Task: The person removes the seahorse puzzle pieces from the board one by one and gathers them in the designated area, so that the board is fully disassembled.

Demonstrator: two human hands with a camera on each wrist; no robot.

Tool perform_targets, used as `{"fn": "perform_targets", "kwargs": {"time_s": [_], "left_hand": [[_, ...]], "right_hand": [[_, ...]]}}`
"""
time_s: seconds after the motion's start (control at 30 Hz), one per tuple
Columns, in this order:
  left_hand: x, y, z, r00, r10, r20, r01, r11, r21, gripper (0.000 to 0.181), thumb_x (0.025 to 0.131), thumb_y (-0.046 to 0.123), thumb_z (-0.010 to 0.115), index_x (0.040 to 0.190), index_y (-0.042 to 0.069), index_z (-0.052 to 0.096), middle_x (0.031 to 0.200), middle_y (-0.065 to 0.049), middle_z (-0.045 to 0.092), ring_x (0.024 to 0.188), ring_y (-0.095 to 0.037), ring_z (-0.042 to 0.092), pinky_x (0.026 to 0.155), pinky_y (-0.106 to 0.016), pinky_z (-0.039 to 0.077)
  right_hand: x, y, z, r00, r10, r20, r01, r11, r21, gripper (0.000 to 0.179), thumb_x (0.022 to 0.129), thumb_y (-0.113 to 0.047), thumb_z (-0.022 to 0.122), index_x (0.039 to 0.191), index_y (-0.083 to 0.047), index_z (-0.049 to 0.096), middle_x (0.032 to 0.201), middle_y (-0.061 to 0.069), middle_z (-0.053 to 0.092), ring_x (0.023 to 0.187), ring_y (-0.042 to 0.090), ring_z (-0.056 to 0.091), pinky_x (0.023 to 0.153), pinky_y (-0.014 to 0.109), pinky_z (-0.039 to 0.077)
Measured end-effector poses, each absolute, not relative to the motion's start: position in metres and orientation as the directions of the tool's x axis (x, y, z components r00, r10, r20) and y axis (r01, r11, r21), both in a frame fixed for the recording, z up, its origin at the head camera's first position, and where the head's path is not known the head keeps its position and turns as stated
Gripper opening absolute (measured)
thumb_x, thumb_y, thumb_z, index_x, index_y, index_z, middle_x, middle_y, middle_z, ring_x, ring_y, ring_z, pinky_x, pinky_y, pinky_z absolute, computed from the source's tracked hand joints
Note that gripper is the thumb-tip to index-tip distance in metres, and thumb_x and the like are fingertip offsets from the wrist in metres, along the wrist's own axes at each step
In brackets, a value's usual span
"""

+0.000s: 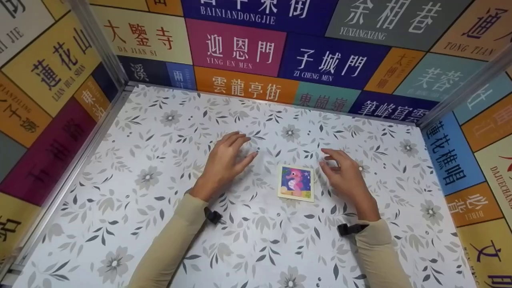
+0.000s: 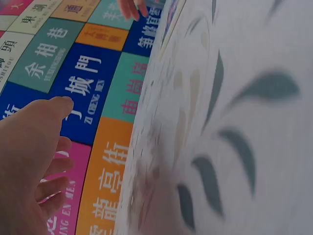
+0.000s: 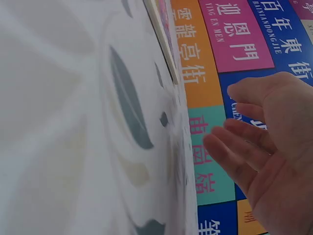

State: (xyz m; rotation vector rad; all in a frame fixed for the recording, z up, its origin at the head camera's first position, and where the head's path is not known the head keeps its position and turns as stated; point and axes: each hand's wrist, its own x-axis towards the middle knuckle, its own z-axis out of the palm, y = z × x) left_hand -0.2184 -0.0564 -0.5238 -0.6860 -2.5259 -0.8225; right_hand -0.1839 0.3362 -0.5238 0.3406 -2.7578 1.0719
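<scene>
A square picture puzzle (image 1: 296, 183) with a pale frame lies flat on the table, showing a pink seahorse on a purple and blue ground. To its left is my left hand (image 1: 229, 160), thumb apart from loosely bent fingers, with nothing held. On the other side my right hand (image 1: 346, 174) is close to the puzzle's right edge, its fingers relaxed and holding nothing. The right wrist view shows that hand (image 3: 274, 142) with a gap between thumb and fingers, and the puzzle's edge (image 3: 161, 41) at the top. In the left wrist view the left hand (image 2: 34, 156) is likewise bare.
A white cloth with grey flowers and leaves covers the table (image 1: 240, 248). Upright panels with coloured Chinese sign blocks (image 1: 236, 48) enclose the back and both sides. Metal rails (image 1: 72, 172) run along the edges. Dark camera mounts (image 1: 214, 216) sit on both wrists.
</scene>
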Motion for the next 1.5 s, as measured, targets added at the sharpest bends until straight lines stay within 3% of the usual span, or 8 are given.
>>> {"fn": "perform_targets", "kwargs": {"time_s": [0.17, 0.43, 0.6, 0.73, 1.0, 1.27, 1.5], "left_hand": [[-0.214, -0.037, -0.523, -0.804, 0.364, 0.471, 0.584, 0.634, 0.507, 0.049, 0.104, 0.045, 0.071, 0.139, 0.010, 0.071, 0.136, -0.009, 0.073, 0.131, -0.027, 0.068, 0.113, -0.042, 0.055], [-0.208, -0.011, -0.524, -0.804, 0.491, 0.335, 0.568, 0.471, 0.675, 0.062, 0.104, 0.048, 0.072, 0.149, 0.006, 0.063, 0.144, -0.013, 0.070, 0.130, -0.028, 0.068, 0.108, -0.038, 0.058], [-0.207, 0.005, -0.522, -0.792, 0.557, 0.248, 0.522, 0.409, 0.748, 0.066, 0.102, 0.046, 0.075, 0.152, 0.007, 0.059, 0.137, -0.016, 0.072, 0.123, -0.030, 0.071, 0.104, -0.041, 0.060], [-0.209, 0.021, -0.519, -0.769, 0.606, 0.206, 0.519, 0.402, 0.754, 0.065, 0.101, 0.045, 0.076, 0.151, 0.007, 0.060, 0.130, -0.015, 0.075, 0.118, -0.028, 0.072, 0.102, -0.039, 0.060], [-0.216, 0.049, -0.521, -0.707, 0.690, 0.155, 0.548, 0.396, 0.737, 0.080, 0.094, 0.058, 0.080, 0.151, 0.005, 0.060, 0.128, -0.012, 0.074, 0.118, -0.026, 0.069, 0.105, -0.038, 0.056], [-0.222, 0.066, -0.535, -0.699, 0.696, 0.166, 0.557, 0.384, 0.736, 0.063, 0.096, 0.047, 0.082, 0.138, 0.002, 0.069, 0.121, -0.013, 0.076, 0.109, -0.025, 0.071, 0.098, -0.033, 0.058], [-0.217, 0.066, -0.549, -0.714, 0.676, 0.183, 0.564, 0.400, 0.722, 0.046, 0.099, 0.036, 0.081, 0.132, 0.005, 0.073, 0.124, -0.012, 0.072, 0.115, -0.026, 0.065, 0.106, -0.038, 0.052]], "right_hand": [[-0.185, 0.335, -0.528, -0.970, -0.199, 0.140, -0.241, 0.702, -0.671, 0.041, 0.105, -0.022, 0.072, 0.144, -0.011, 0.069, 0.131, 0.012, 0.072, 0.113, 0.029, 0.075, 0.088, 0.037, 0.065], [-0.186, 0.332, -0.532, -0.965, -0.254, 0.063, -0.230, 0.708, -0.668, 0.036, 0.104, -0.020, 0.074, 0.137, -0.006, 0.073, 0.108, 0.012, 0.076, 0.095, 0.022, 0.071, 0.082, 0.024, 0.058], [-0.185, 0.330, -0.534, -0.960, -0.276, 0.052, -0.239, 0.701, -0.672, 0.038, 0.102, -0.018, 0.076, 0.137, -0.004, 0.072, 0.108, 0.013, 0.074, 0.093, 0.019, 0.068, 0.081, 0.025, 0.056], [-0.185, 0.330, -0.534, -0.957, -0.288, 0.036, -0.237, 0.706, -0.668, 0.043, 0.100, -0.016, 0.078, 0.140, -0.001, 0.069, 0.111, 0.014, 0.071, 0.093, 0.019, 0.066, 0.082, 0.028, 0.055], [-0.183, 0.328, -0.536, -0.955, -0.293, 0.033, -0.239, 0.704, -0.669, 0.041, 0.098, -0.014, 0.080, 0.136, -0.002, 0.071, 0.109, 0.014, 0.069, 0.092, 0.020, 0.065, 0.080, 0.027, 0.054], [-0.180, 0.327, -0.536, -0.961, -0.276, 0.005, -0.202, 0.690, -0.695, 0.039, 0.099, -0.017, 0.080, 0.134, -0.005, 0.071, 0.109, 0.012, 0.068, 0.092, 0.020, 0.063, 0.080, 0.024, 0.053], [-0.181, 0.331, -0.536, -0.953, -0.301, -0.017, -0.198, 0.667, -0.718, 0.047, 0.094, -0.027, 0.087, 0.132, -0.006, 0.071, 0.110, 0.013, 0.065, 0.092, 0.022, 0.061, 0.080, 0.027, 0.051]]}}
